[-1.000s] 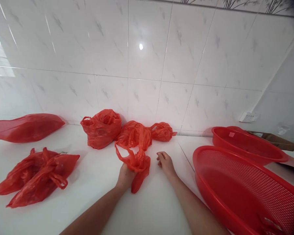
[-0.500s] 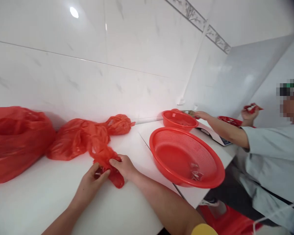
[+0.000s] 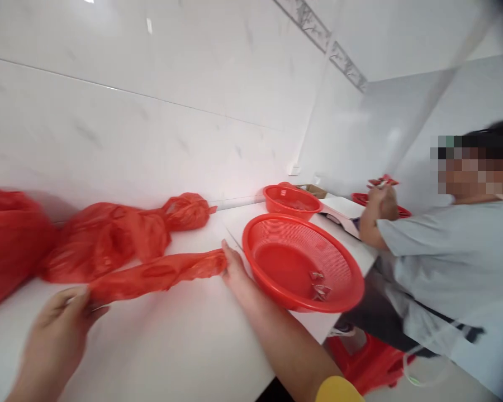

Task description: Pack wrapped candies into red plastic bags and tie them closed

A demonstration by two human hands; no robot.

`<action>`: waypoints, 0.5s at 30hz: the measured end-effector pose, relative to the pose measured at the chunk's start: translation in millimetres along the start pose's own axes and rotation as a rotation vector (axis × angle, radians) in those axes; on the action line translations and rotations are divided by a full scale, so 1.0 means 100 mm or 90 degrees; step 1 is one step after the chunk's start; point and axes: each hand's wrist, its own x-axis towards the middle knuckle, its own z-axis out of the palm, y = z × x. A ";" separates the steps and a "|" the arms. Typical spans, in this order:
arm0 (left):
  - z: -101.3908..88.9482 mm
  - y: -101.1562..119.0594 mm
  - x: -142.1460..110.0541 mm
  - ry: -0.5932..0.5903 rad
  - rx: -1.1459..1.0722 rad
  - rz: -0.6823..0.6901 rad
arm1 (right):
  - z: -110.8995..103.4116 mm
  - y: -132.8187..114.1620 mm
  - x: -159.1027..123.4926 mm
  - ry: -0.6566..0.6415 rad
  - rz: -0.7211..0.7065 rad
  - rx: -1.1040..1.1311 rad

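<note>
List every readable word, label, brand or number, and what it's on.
None readable.
Red bag between left hand and right hand: no print visible.
Small pieces in the front basket: any print too blurred.
White scale: any marking too small.

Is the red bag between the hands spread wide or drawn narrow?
Drawn narrow: the red bag forms a strip between left hand and right hand.

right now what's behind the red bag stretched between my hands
Behind the stretched bag sit a larger crumpled bag and a smaller bag, both red, on the white tabletop. The stretched bag covers whatever lies directly behind it, and those bags' contents are hidden.
</note>
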 end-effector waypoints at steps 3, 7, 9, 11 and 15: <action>0.04 0.08 -0.11 -0.107 -0.077 -0.041 | -0.01 0.01 -0.01 -0.010 0.023 -0.005; 0.11 0.13 -0.27 -0.314 -0.034 -0.045 | -0.03 0.00 -0.01 -0.054 0.037 -0.002; 0.13 0.16 -0.35 -0.389 0.009 -0.023 | -0.03 -0.01 -0.03 -0.069 0.013 -0.031; 0.13 0.21 -0.42 -0.453 0.052 -0.008 | -0.03 -0.03 -0.07 -0.073 -0.010 -0.073; 0.09 0.32 -0.48 -0.542 0.165 -0.008 | 0.01 -0.04 -0.13 -0.091 0.018 -0.125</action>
